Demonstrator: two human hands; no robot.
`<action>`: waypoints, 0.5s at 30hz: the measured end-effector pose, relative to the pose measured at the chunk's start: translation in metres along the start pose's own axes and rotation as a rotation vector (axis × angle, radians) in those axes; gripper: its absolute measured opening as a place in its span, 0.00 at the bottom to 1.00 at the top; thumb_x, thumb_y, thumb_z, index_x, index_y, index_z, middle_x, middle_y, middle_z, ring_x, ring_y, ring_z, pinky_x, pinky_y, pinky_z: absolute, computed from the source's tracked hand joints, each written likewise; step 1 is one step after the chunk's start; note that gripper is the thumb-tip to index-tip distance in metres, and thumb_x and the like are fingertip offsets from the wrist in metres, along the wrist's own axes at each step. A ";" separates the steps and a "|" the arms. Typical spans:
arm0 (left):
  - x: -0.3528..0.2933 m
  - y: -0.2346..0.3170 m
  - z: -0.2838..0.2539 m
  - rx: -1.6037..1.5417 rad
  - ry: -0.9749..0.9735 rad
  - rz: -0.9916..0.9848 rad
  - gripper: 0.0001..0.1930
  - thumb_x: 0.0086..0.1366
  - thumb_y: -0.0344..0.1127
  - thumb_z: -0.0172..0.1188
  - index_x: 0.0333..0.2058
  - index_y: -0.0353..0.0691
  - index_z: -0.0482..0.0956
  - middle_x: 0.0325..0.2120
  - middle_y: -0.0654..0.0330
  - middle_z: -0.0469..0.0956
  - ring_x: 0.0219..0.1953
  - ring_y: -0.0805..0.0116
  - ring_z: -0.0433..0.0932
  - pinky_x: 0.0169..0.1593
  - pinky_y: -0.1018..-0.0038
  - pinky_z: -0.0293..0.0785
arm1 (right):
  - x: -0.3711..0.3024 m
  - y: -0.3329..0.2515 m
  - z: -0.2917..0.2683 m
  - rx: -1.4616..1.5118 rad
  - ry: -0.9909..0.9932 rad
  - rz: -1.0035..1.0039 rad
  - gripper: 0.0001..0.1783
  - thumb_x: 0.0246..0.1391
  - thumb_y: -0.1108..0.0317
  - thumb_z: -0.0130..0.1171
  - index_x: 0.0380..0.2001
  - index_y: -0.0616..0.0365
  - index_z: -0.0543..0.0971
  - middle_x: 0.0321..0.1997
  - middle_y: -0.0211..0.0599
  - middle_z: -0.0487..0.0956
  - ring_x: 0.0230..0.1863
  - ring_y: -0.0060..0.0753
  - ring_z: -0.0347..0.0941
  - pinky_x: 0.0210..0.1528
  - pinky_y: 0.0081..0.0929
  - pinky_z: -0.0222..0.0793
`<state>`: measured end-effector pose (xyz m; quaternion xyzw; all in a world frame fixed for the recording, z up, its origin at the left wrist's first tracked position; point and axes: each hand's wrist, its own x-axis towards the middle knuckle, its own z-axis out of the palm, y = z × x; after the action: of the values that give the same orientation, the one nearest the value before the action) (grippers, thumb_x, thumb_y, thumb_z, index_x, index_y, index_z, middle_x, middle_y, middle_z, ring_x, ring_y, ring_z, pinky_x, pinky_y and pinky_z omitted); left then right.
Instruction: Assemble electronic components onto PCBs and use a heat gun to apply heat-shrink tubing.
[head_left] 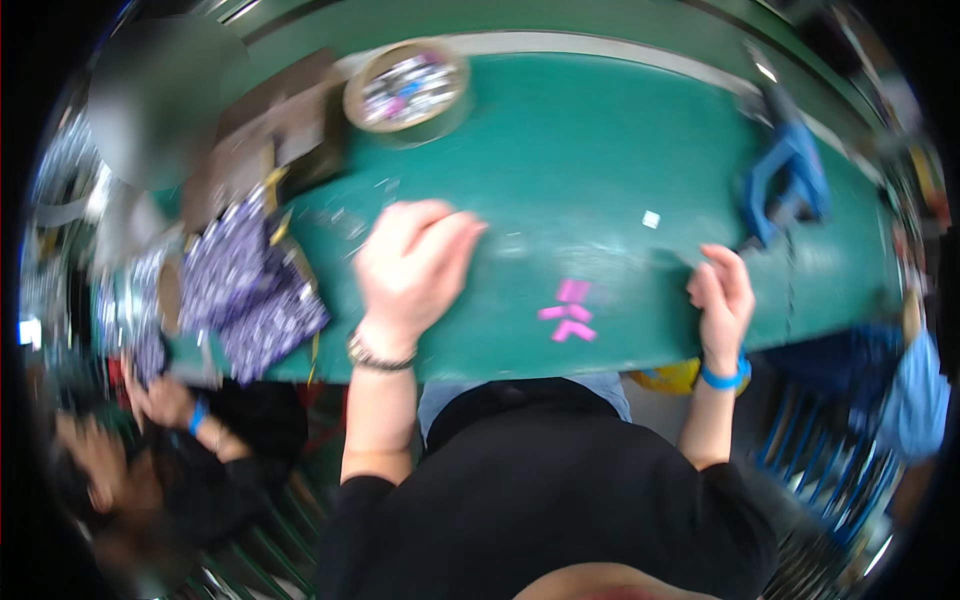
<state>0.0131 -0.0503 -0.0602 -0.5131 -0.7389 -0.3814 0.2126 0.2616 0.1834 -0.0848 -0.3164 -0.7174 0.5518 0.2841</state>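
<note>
My left hand (415,268) is over the green table, its fingers curled and pressed together; what they hold, if anything, is hidden. Farther right, my right hand (725,300) is closed as well, fingers bent in toward the thumb, and blur hides any small thing in it. Between the two hands lie several small pink pieces (573,312), flat on the table near its front edge. A tiny white square (651,219) rests beyond them, up and left of my right hand. Neither hand touches these pieces.
A round tub (455,92) of shiny small items stands at the back left, beside a brown cardboard box (315,125). Purple patterned fabric (245,285) lies left of my left hand. A blue handheld tool (757,190) is at the right. A co-worker's hands (165,402) show at lower left.
</note>
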 end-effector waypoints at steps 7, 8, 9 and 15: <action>-0.003 0.014 0.000 0.041 -0.041 -0.030 0.09 0.47 0.24 0.69 0.28 0.38 0.79 0.24 0.60 0.74 0.25 0.64 0.72 0.28 0.72 0.69 | -0.008 -0.003 -0.007 -0.094 0.022 -0.067 0.11 0.55 0.73 0.55 0.43 0.58 0.76 0.19 0.24 0.74 0.19 0.09 0.64 0.22 0.12 0.57; -0.002 0.014 0.001 0.035 -0.049 -0.025 0.09 0.47 0.24 0.69 0.28 0.38 0.79 0.24 0.60 0.74 0.25 0.64 0.72 0.28 0.72 0.69 | -0.010 -0.005 -0.008 -0.135 0.021 -0.081 0.10 0.55 0.73 0.56 0.42 0.58 0.76 0.19 0.24 0.74 0.19 0.09 0.64 0.21 0.12 0.57; 0.000 0.014 0.003 0.035 -0.041 -0.017 0.09 0.48 0.24 0.69 0.28 0.38 0.79 0.24 0.60 0.74 0.25 0.64 0.72 0.28 0.72 0.68 | -0.010 -0.007 -0.009 -0.173 0.015 -0.094 0.10 0.55 0.73 0.56 0.42 0.58 0.76 0.19 0.24 0.74 0.19 0.08 0.64 0.20 0.13 0.57; -0.004 0.012 0.003 0.041 -0.035 -0.017 0.09 0.48 0.25 0.69 0.29 0.38 0.79 0.24 0.60 0.74 0.26 0.65 0.72 0.28 0.72 0.68 | -0.008 -0.012 -0.020 -0.234 0.086 -0.150 0.09 0.56 0.73 0.56 0.42 0.59 0.76 0.20 0.24 0.74 0.21 0.11 0.67 0.23 0.13 0.61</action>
<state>0.0259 -0.0483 -0.0610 -0.5090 -0.7544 -0.3591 0.2068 0.2801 0.1877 -0.0695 -0.3162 -0.7857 0.4276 0.3160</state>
